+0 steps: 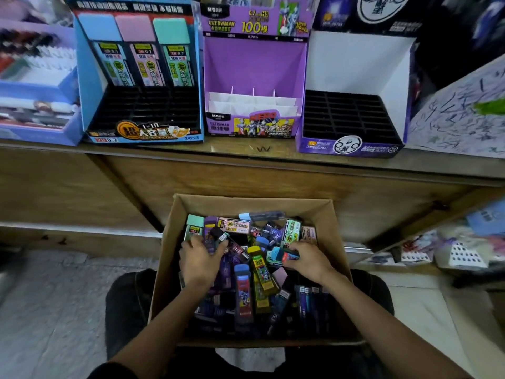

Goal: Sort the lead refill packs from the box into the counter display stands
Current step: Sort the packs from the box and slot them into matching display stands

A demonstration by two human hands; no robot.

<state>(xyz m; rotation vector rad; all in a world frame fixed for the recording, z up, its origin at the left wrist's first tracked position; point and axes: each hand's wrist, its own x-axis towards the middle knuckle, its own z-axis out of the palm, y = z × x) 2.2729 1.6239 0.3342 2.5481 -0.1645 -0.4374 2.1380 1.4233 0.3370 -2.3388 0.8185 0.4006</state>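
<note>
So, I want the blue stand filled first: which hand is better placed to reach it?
Left, probably. The left hand is in the box's left side, nearest the blue stand; the right hand, pinching a teal-capped pack, is nearer the white-backed stand.

A wooden counter (246, 155) ran across the far side. Three stands stood on it side by side: a blue stand (144, 132) left, a purple stand (254, 61) in the middle, a white-backed stand (355, 64) right. A blue tray (41, 134) sat further left, and a scribbled sheet (459, 119) at the far right.
</note>
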